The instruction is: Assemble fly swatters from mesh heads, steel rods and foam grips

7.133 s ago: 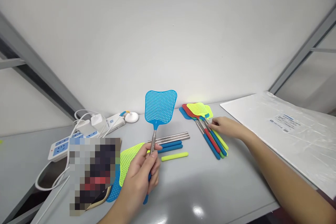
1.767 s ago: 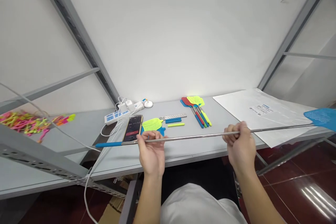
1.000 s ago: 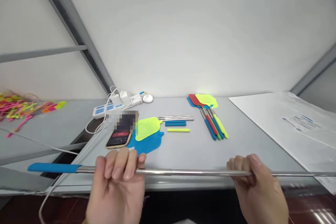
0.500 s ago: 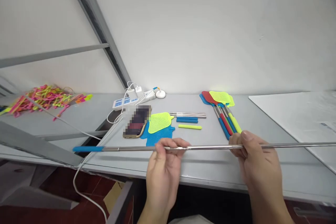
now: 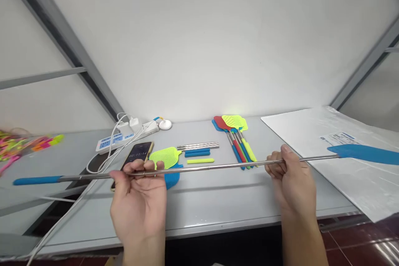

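Observation:
I hold a fully extended blue fly swatter level in front of me. Its thin steel rod [image 5: 212, 167] runs from a blue grip [image 5: 35, 180] at far left to the blue mesh head [image 5: 364, 152] at far right. My left hand [image 5: 137, 199] has its fingers curled over the rod, palm towards me. My right hand [image 5: 291, 176] is closed round the rod further right. Behind the rod, on the grey table [image 5: 218, 199], lie a row of collapsed swatters [image 5: 238, 141] and loose yellow-green and blue mesh heads [image 5: 165, 158].
A phone [image 5: 137, 152] with its screen lit lies by a white power strip [image 5: 121, 139] with chargers and cables. Steel rods and loose grips [image 5: 198, 152] lie mid-table. A plastic-wrapped white sheet [image 5: 336, 149] covers the right end. Bright plastic pieces [image 5: 18, 145] are heaped far left.
The collapsed swatter held upright earlier is now pulled out to full length and held level with both hands. Over the last half second my left hand slid left along the rod.

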A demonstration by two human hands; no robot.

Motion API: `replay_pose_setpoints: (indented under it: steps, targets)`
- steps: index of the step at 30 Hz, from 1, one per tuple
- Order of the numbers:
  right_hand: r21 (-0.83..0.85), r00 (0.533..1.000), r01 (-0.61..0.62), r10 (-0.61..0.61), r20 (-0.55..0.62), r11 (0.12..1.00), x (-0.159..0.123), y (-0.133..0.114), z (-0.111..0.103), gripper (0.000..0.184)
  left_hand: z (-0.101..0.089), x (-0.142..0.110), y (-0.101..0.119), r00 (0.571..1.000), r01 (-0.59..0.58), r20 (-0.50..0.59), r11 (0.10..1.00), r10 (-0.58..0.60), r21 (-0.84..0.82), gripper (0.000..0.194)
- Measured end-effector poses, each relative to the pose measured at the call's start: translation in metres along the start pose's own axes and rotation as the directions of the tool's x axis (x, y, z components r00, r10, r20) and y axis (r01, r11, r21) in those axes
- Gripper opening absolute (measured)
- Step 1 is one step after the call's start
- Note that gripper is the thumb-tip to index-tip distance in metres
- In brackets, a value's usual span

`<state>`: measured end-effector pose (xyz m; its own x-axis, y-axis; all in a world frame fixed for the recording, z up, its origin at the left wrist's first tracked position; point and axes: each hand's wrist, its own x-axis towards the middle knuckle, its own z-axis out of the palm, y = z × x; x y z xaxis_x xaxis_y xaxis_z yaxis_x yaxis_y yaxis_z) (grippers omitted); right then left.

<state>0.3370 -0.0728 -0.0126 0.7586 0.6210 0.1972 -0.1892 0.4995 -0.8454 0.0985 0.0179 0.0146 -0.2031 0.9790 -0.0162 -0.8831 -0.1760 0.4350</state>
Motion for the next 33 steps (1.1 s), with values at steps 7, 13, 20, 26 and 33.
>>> replay_pose_setpoints:
  steps: [7, 13, 20, 26, 33]
  targets:
    - [0.165, 0.95, 0.154, -0.1, -0.296, 0.974, 0.017, -0.017, -0.02, 0.048, 0.008, 0.002, -0.021, 0.993, 0.046, 0.11, 0.999, -0.047, 0.011, 0.039]
    - [0.244, 0.926, 0.188, -0.088, -0.368, 0.951, 0.025, -0.016, -0.026, 0.046, -0.028, -0.003, -0.007, 0.999, -0.02, 0.034, 0.991, 0.016, 0.13, 0.039]
    - [0.109, 1.0, -0.013, 0.01, 0.023, 0.994, -0.019, 0.009, 0.016, 0.039, -0.054, -0.039, -0.029, 0.956, 0.212, 0.147, 0.944, -0.254, 0.251, 0.032]
    - [0.141, 0.994, -0.048, 0.061, -0.091, 0.989, -0.018, 0.001, 0.017, 0.037, -0.06, -0.049, -0.008, 0.996, -0.005, 0.092, 0.977, -0.015, 0.211, 0.029]
    - [0.183, 0.996, -0.03, 0.045, -0.075, 0.983, -0.016, 0.001, 0.014, 0.035, -0.042, -0.032, 0.016, 0.997, -0.037, -0.059, 0.997, 0.041, 0.067, 0.032]
